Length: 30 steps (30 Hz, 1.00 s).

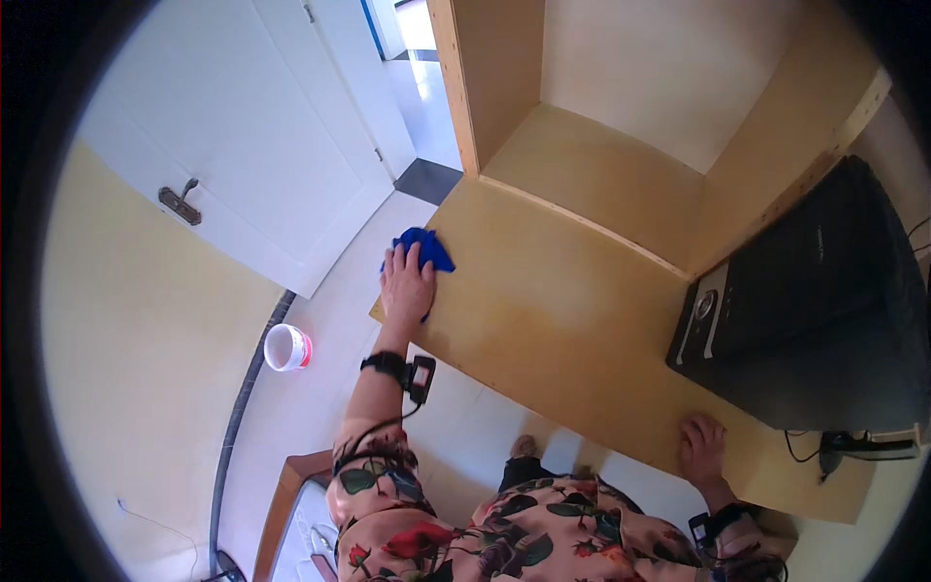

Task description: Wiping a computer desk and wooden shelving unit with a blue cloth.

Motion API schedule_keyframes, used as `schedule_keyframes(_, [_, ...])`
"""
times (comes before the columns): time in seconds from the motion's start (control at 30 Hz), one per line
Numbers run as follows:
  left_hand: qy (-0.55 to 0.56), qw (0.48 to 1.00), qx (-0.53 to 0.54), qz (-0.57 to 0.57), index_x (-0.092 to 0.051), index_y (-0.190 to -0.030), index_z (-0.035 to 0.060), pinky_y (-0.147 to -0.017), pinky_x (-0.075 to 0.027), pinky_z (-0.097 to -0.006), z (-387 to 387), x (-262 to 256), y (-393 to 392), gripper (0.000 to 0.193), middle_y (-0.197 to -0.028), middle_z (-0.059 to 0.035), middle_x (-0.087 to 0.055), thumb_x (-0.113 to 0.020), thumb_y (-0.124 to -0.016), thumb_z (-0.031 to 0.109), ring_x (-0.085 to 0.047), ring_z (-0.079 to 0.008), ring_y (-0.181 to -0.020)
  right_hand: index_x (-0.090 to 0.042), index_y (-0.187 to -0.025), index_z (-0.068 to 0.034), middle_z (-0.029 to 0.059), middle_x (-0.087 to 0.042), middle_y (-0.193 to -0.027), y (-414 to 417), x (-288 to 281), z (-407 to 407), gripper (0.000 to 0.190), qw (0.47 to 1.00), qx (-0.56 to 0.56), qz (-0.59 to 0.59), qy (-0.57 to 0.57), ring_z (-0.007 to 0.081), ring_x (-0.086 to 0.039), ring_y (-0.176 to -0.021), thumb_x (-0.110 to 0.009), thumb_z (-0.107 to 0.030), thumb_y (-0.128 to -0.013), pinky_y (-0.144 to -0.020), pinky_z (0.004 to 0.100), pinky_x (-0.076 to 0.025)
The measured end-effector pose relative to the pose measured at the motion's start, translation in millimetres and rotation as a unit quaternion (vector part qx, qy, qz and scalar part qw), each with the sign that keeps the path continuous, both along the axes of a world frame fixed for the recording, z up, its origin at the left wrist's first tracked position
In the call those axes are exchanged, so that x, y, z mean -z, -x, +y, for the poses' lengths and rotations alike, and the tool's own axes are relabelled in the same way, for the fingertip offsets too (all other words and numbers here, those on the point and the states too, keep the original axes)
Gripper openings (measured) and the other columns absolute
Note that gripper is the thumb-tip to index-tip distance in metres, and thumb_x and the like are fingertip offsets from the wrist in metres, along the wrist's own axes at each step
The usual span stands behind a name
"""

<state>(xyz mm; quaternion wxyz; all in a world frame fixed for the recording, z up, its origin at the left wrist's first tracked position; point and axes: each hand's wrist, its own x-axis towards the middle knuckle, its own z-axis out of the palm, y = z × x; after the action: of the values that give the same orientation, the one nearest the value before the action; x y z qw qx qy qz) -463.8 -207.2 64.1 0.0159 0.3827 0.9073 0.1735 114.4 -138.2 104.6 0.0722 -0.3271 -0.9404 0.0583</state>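
My left hand [409,287] lies spread over a blue cloth [433,251] at the left end of a yellowish wooden desktop [538,320]. The cloth's edges stick out past my fingers, and part of it hangs at the desktop's edge. Near the front edge on the right, my right hand [703,449] rests on the bare wood with nothing in it. Both wrists wear black straps with small devices.
A black computer tower [793,305] stands on the right, with a dark cable adapter [836,455] by it. Wooden shelf compartments [604,160] rise at the back. On the floor at left are a white and red bucket [287,348] and a white door [254,131].
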Motion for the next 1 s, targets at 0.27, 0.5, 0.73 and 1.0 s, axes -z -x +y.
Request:
schedule_keyframes(0.27, [0.038, 0.994, -0.066, 0.075, -0.042, -0.135, 0.0103, -0.109, -0.024, -0.0485, -76, 1, -82, 0.05, -0.147, -0.0139, -0.03, -0.047, -0.092, 0.035, -0.021, -0.0318, -0.139, -0.058, -0.11, -0.009, 0.0103, -0.05, -0.125, 11, -5, -10, 0.029, 0.999, 0.003, 0.033, -0.008, 0.0343, -0.047, -0.11, -0.056, -0.017, -0.083, -0.096, 0.0493, -0.034])
schedule_keyframes(0.5, [-0.015, 0.962, 0.272, -0.034, -0.05, -0.127, 0.0093, -0.107, -0.026, -0.0488, -49, -12, -253, 0.051, -0.139, -0.0179, -0.038, -0.058, -0.083, 0.034, -0.027, -0.0361, -0.135, -0.055, -0.116, -0.008, 0.0126, -0.05, -0.125, 21, 7, -24, 0.03, 0.997, 0.003, 0.065, 0.048, 0.0361, -0.045, -0.114, -0.052, -0.018, -0.088, -0.099, 0.049, -0.032])
schedule_keyframes(0.73, [-0.074, 0.847, 0.526, -0.02, -0.051, -0.126, 0.0096, -0.109, -0.022, -0.0488, 7, -5, -395, 0.049, -0.138, -0.0155, -0.04, -0.058, -0.085, 0.037, -0.025, -0.0339, -0.136, -0.054, -0.116, -0.005, 0.0164, -0.052, -0.122, 35, 20, 17, 0.027, 0.955, 0.076, 0.26, 0.123, 0.0354, -0.047, -0.113, -0.049, -0.012, -0.09, -0.097, 0.0457, -0.035])
schedule_keyframes(1.0, [-0.137, 0.933, 0.333, -0.002, -0.054, -0.123, 0.0112, -0.106, -0.023, -0.0547, 40, 22, -252, 0.053, -0.135, -0.0166, -0.044, -0.07, -0.075, 0.028, -0.032, -0.0378, -0.132, -0.057, -0.11, -0.005, 0.0144, -0.056, -0.115, -39, 15, 70, 0.025, 0.971, 0.099, 0.218, 0.022, 0.0357, -0.05, -0.108, -0.054, -0.008, -0.085, -0.094, 0.0452, -0.039])
